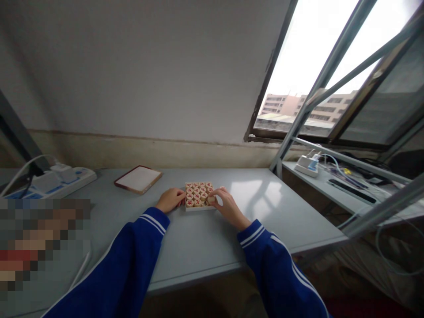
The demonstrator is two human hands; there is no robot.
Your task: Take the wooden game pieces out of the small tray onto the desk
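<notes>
A shallow box (201,209) lies on the desk between my hands, filled with rows of round wooden Chinese chess pieces (197,202) marked with red and dark characters. At its left side, my left hand (172,198) has its fingers curled against the edge, steadying it. Over the near right corner, my right hand (225,202) pinches one chess piece (211,200) between thumb and forefinger. That piece is at the level of the others, partly covered by the fingers.
A flat lid-like tray (139,178) with a dark red rim rests back left. Power strips with plugs stand at far left (71,180) and on the right-hand desk (306,166), among cables. A metal frame post (286,148) rises by the window. The lower left is pixelated.
</notes>
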